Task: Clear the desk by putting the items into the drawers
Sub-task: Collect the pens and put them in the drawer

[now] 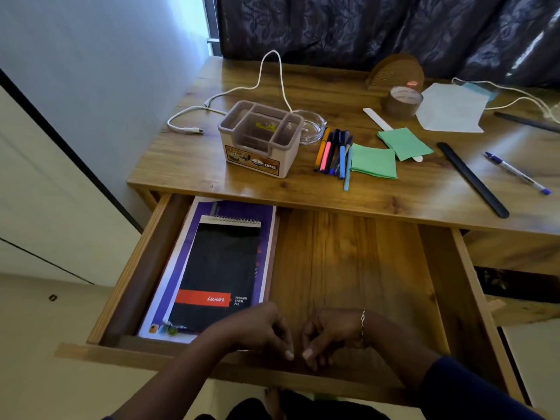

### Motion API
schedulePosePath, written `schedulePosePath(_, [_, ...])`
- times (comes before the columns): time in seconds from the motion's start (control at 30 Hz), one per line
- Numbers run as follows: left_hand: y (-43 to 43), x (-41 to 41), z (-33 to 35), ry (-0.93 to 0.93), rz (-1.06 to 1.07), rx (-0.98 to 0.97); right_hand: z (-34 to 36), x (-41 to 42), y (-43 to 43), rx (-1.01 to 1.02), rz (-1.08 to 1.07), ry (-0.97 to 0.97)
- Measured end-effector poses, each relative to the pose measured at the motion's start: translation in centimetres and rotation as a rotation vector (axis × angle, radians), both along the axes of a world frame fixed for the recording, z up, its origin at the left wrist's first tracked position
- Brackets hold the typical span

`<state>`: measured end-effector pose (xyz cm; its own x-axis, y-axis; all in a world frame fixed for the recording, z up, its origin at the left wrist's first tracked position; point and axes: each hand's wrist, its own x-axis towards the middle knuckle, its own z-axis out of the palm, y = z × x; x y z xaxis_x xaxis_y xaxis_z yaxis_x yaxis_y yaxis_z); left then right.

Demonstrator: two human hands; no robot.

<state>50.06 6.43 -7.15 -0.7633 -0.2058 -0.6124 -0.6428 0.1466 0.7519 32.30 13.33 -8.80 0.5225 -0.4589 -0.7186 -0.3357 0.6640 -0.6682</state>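
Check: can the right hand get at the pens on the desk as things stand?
Probably yes. The right hand hangs empty over the open drawer, and the pens lie uncovered near the desk edge, with nothing standing between.

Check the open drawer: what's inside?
A black spiral pad lies on a larger purple book at the left of the drawer; the rest shows bare wood. Anything under the book, or beneath the left hand and right hand at the front, is hidden.
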Motion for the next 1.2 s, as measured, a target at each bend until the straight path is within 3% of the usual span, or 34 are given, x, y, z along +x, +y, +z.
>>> schedulePosePath(0.1, [-0.8,-0.8,0.4,0.082,0.129,-0.022,0.7,-1.0,-0.8,-0.034,-0.105,0.020])
schedulePosePath(0.17, [-1.8,-1.9,1.5,0.159,0.177,-0.126,1.6,-2.3,-1.6,-0.138,-0.220,0.134])
schedulePosePath(0.37, [-6.8,-6.5,4.8,0.341,0.323,-0.381,6.2,-7.5,-5.6,-0.399,-0.725,0.293])
schedulePosePath(0.53, [-11.3,-12.0,6.4,0.370,0.534,-0.394,8.2,-10.9,-10.7,-0.416,-1.101,0.361])
schedulePosePath(0.63, [-13.8,-15.4,6.6,0.311,0.613,-0.471,8.4,-11.8,-13.6,-0.427,-1.223,0.442])
schedulePosePath(0.83, [-17.1,-19.7,6.4,0.196,0.676,-0.511,5.9,-13.8,-18.4,-0.403,-1.153,0.733])
schedulePosePath(0.97, [-17.5,-21.3,6.3,0.159,0.694,-0.545,5.7,-13.5,-19.5,-0.429,-1.153,0.768])
schedulePosePath(1.2, [-17.3,-22.6,6.5,0.007,0.504,-0.663,7.9,-11.8,-19.6,-0.427,-1.008,0.837])
